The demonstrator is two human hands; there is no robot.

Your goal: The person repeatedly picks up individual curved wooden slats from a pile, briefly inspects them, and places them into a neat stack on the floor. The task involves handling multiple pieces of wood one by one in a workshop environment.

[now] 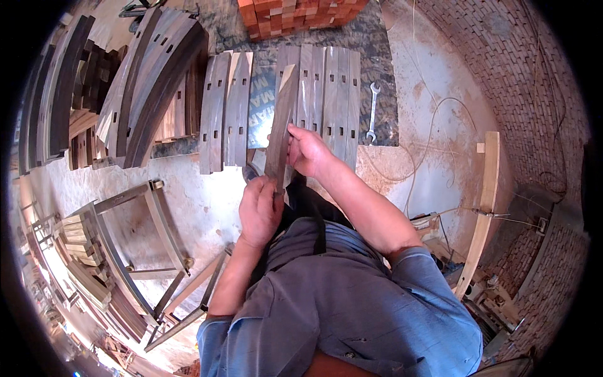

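Observation:
A long dark wooden slat [283, 103] is held tilted in front of me, its pale far end pointing away. My left hand [262, 207] is closed round its near end. Farther up, my right hand [306, 151] grips the slat's right edge. Behind and to the right of it lies a row of similar slotted slats [341, 94], side by side on a dark printed board [384, 113]. On the left, a smaller group of slotted slats [225, 119] lies on the same board. Between the two groups, a strip of the board shows bright glare.
A double-ended wrench [374, 113] lies right of the slats. Reddish wooden blocks [295, 17] are stacked at the far edge. Curved slotted boards [160, 81] stand piled at the left, above a metal frame cart [119, 251]. A pale plank [482, 213] and a cable [414, 166] are at the right.

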